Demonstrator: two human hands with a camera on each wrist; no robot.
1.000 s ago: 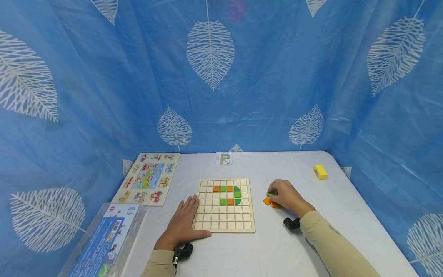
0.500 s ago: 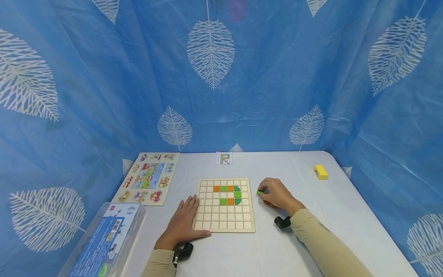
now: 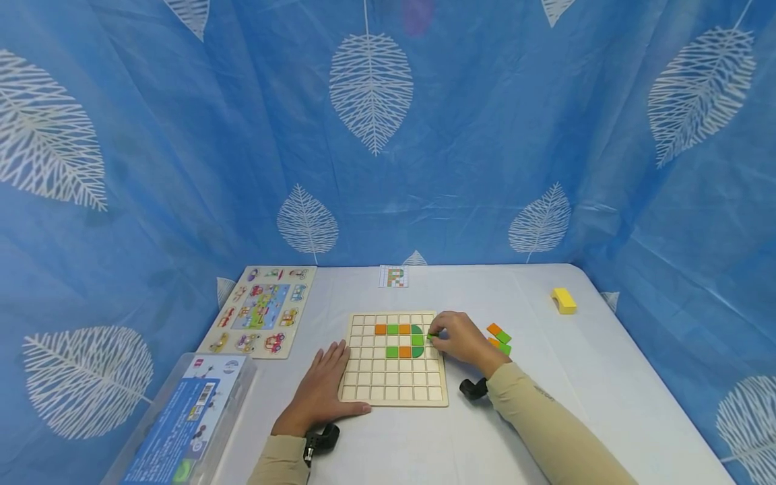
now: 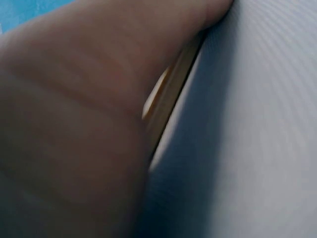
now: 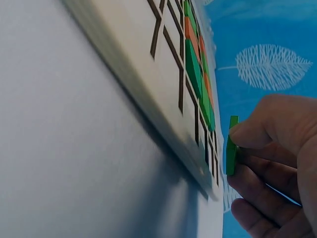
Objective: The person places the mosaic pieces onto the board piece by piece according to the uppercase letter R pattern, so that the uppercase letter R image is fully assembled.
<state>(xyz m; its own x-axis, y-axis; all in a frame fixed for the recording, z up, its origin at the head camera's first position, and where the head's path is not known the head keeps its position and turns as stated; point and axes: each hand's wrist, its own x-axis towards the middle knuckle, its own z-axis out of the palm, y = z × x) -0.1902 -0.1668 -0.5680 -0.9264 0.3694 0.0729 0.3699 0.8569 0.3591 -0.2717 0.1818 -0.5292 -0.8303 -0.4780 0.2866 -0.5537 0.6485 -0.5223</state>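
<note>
My right hand [image 3: 465, 339] pinches a small green tile [image 5: 232, 148] between thumb and fingers, over the right edge of the wooden grid board [image 3: 395, 382]. In the right wrist view the tile stands on edge, apart from the board. Orange and green tiles [image 3: 393, 329] lie in the upper cells of the board in a curved outline, with darker green rounded pieces [image 3: 417, 351] at its right corners. My left hand [image 3: 321, 391] lies flat at the board's left edge, fingers straight, thumb along the lower left corner. The left wrist view shows mostly that hand, hiding most of the board.
Loose orange and green tiles [image 3: 500, 335] lie right of the board. A pattern card [image 3: 394, 276] lies behind it. At left are a vehicle puzzle board [image 3: 261, 306] and a plastic box [image 3: 188, 417]; a yellow arch block [image 3: 564, 301] sits at back right.
My right hand has picked the green tile from the loose pile and carried it left to the board's edge, uncovering the pile. My left hand has stayed in place.
</note>
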